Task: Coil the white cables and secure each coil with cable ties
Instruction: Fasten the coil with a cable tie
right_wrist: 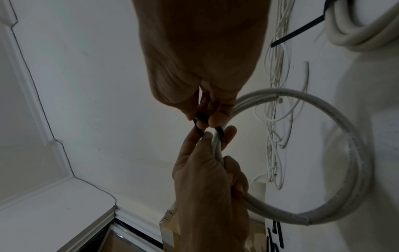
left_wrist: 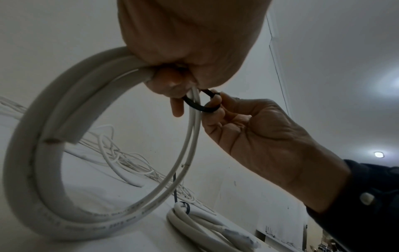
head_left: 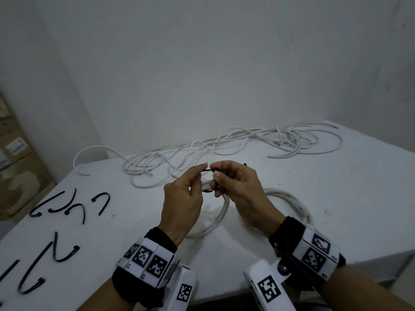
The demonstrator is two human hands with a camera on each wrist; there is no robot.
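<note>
My left hand (head_left: 203, 169) grips a small coil of white cable (head_left: 221, 215) with its lower fingers and pinches the tail of a black cable tie (head_left: 207, 191) between thumb and forefinger. The tie loops loosely round the coil's strands (left_wrist: 199, 108). My right hand (head_left: 216, 174) pinches the tie's head end (right_wrist: 201, 117), close against the left hand (right_wrist: 205, 134). The coil (left_wrist: 32, 153) hangs below the hands, just above the table. More loose white cables (head_left: 224, 142) lie tangled along the wall.
A second coil (head_left: 296, 203), bound with a black tie (left_wrist: 186, 208), lies on the white table (head_left: 336, 176) behind my right wrist. Several spare black ties (head_left: 67, 205) are scattered at the table's left. Cardboard boxes (head_left: 13, 153) stand off the left edge.
</note>
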